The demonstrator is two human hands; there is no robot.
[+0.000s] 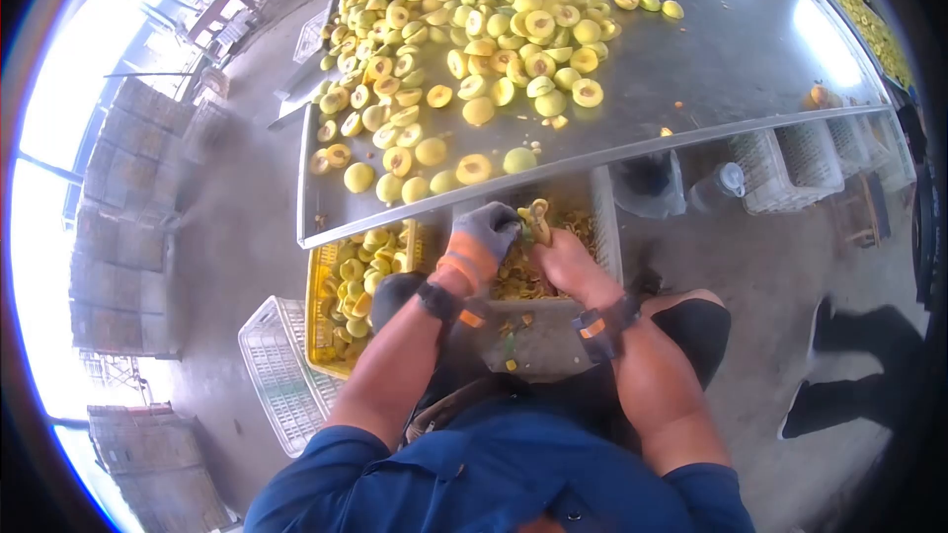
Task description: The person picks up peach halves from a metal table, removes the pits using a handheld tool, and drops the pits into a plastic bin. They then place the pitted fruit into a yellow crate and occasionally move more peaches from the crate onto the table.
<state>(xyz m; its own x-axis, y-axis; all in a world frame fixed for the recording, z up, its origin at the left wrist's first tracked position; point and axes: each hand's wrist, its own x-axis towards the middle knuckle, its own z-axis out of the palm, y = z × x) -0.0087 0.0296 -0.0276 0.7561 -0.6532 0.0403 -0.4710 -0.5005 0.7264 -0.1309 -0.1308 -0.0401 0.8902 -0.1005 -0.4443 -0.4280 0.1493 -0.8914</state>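
Note:
My left hand, in a grey and orange glove, is closed with its fingers curled around a yellow-green piece of fruit, mostly hidden by the glove. Close beside it, my bare right hand grips a small tool with a tan, wood-coloured handle; its working end cannot be made out. Both hands are just below the table's near edge, above a crate of peelings and scraps. On the metal table lies a heap of halved yellow-green fruit, like peaches, several showing brown hollows.
A yellow crate of fruit pieces stands left of my knees, with a white basket beside it. White crates and a clear plastic container are under the table at right. Another person's dark-clothed legs show at far right.

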